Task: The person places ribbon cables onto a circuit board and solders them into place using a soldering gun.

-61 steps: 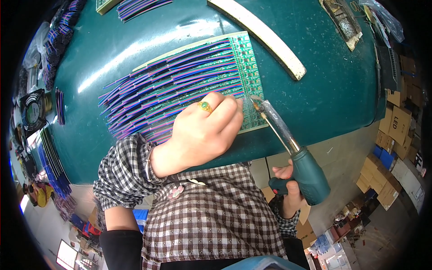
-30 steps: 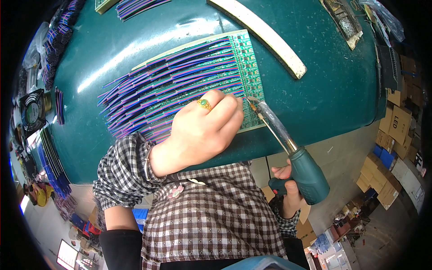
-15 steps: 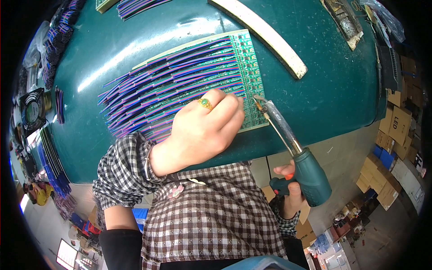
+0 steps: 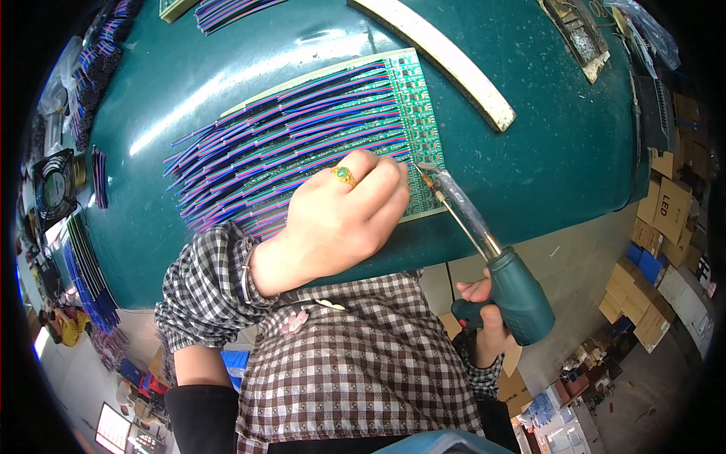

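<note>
A green circuit board panel lies on the table with rows of thin blue, red and black wires running leftward from it. My left hand, a green-stoned ring on one finger, is closed in a pinch over the lower wire rows beside the board's pads. Its fingertips are hidden beneath it, so I cannot make out what they hold. In my right hand is a dark green soldering gun, gripped by its handle. The gun's tip is over the lower part of the board, close to my left fingers.
A long pale curved bar lies beyond the board. More wire bundles are at the far edge, and others hang at the left near a black fan. A metal tray sits far right; cardboard boxes stand beyond the table.
The soldering gun has shifted slightly left, bringing its tip nearer my left fingers. Its red trigger, visible before, is now out of sight. My left hand has stayed nearly still.
</note>
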`<state>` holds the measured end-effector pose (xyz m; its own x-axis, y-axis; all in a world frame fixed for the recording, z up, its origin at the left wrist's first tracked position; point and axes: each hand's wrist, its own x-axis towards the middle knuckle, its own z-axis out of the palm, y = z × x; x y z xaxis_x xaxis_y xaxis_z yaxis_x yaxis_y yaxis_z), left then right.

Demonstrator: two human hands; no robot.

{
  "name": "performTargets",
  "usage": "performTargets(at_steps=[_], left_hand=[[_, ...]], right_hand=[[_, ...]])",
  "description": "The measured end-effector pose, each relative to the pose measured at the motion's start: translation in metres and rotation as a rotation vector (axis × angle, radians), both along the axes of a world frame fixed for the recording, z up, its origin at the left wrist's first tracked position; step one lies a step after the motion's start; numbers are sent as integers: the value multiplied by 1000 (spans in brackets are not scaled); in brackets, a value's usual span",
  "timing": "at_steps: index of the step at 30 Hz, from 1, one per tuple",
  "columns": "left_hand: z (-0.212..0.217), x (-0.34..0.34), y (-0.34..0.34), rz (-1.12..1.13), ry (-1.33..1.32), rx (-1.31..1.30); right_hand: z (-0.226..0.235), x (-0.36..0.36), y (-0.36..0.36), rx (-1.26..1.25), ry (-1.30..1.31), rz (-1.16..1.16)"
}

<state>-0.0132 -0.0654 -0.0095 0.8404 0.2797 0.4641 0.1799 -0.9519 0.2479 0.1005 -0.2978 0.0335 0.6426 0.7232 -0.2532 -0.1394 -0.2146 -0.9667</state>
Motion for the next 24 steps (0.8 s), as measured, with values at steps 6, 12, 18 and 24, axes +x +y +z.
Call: performTargets(at_steps=[6,12,18,24], left_hand=[[0,1,0,-4,-11,36],[-1,0,-1,-11,-16,34],[-1,0,-1,0,-26,54],[-2,0,-2,-2,-19,41]], right_hand=[[0,-1,0,-5,19,-15],[-1,-2,-1,-9,9,-20],[-2,-1,-2,-4,-10,0],[-3,1,-4,30,-55,-12]])
